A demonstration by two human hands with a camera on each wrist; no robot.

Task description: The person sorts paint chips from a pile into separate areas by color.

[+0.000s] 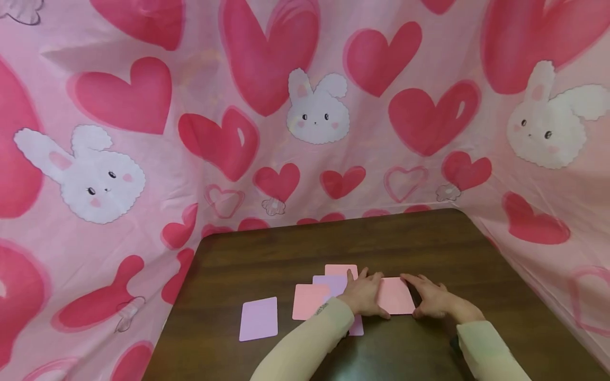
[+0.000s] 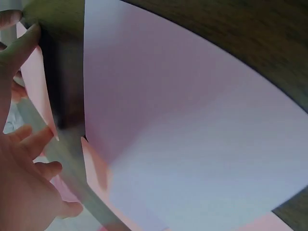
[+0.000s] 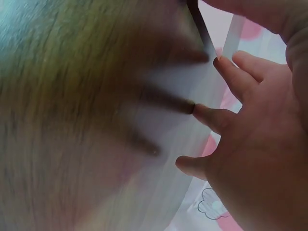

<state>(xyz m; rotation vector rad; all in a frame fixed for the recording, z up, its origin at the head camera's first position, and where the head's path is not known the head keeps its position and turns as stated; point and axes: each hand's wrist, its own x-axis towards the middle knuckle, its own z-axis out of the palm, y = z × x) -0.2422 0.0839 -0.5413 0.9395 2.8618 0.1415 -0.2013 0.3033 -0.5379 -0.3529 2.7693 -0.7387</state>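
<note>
Between my two hands lies a pink card [image 1: 397, 296] flat on the table. My left hand [image 1: 364, 293] rests at its left edge with fingers spread, partly over the neighbouring cards. At the card's right side, my right hand [image 1: 436, 301] touches the upper and lower corners with fingertips and thumb. In the left wrist view, a large lavender card [image 2: 192, 120] lies close below the wrist, overlapping pink. The right wrist view shows my spread right fingers [image 3: 211, 118] touching the tabletop near the pink card's corner [image 3: 219, 21].
Left of my hands, a pink card [image 1: 311, 301], a lavender card [image 1: 329, 283] and another pink card [image 1: 340, 270] overlap. Part of a lavender card [image 1: 356, 325] shows below my left wrist. A separate lavender card [image 1: 258, 319] lies further left on the brown table [image 1: 295, 248]. Heart-patterned cloth [image 1: 205, 90] surrounds the table.
</note>
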